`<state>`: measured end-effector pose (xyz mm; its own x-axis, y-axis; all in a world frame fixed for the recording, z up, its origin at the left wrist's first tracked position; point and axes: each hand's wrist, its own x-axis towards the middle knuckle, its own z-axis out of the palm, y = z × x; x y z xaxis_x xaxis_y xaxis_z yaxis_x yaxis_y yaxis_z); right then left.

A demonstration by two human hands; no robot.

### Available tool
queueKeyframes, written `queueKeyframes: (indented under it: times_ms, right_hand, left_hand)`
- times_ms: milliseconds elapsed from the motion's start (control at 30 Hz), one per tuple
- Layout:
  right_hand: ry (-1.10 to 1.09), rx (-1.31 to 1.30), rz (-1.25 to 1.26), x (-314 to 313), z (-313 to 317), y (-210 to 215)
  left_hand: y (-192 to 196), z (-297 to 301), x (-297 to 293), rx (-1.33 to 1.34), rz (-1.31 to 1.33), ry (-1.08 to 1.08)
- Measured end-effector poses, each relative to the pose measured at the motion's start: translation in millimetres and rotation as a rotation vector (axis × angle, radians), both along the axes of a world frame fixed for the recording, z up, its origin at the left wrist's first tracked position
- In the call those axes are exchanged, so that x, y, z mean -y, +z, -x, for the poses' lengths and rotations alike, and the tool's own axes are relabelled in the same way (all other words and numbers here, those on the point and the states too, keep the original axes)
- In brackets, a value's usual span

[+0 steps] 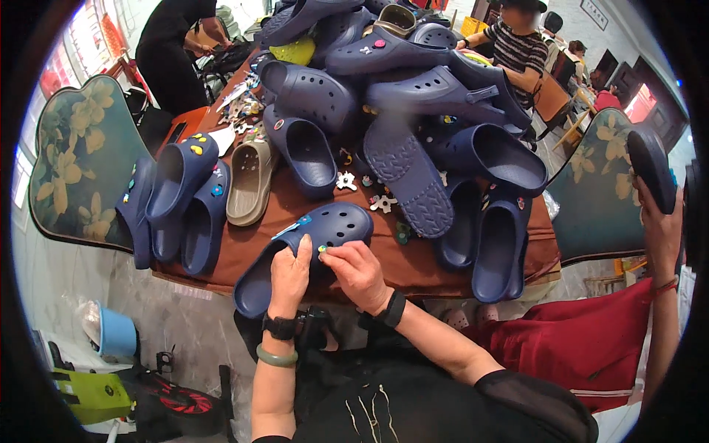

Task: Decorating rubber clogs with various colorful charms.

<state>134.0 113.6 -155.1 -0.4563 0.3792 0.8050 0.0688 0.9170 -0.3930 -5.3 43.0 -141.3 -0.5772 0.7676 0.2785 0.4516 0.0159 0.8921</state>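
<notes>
Lying at the table's near edge, toe pointing up-right, a navy perforated foam clog [299, 255] is steadied by the closed left hand [288, 275]; a small charm [322, 250] is pinched against it by the right hand [358, 275].

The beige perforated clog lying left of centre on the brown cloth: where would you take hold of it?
Probably at the heel end of the beige perforated clog, coming from the near table edge. It lies sole down, opening up, heel rim toward the wearer; a dark blue foam clog crowds its left side, so fingers inside the opening with thumb outside the heel wall seems easiest.
</notes>
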Motion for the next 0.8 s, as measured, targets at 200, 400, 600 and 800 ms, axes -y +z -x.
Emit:
queueKeyframes:
  times_ms: [200,400,600,800]
  right_hand:
    - [-0.036,0.194,0.039,24.5,-3.3,2.6]
    - [-0.040,0.301,0.035,33.7,-2.8,10.6]
    - [-0.038,0.321,0.083,39.0,-3.7,4.3]
    - [-0.070,0.355,0.007,41.0,-7.1,-4.2]
  left_hand:
    - [0.6,-0.9,4.1,0.076,0.062,-0.025]
    - [8.5,-4.4,6.5,0.143,0.019,-0.066]
    - [8.4,2.0,10.0,0.156,0.141,-0.106]
    - [27.5,-3.3,12.9,0.317,0.152,-0.212]
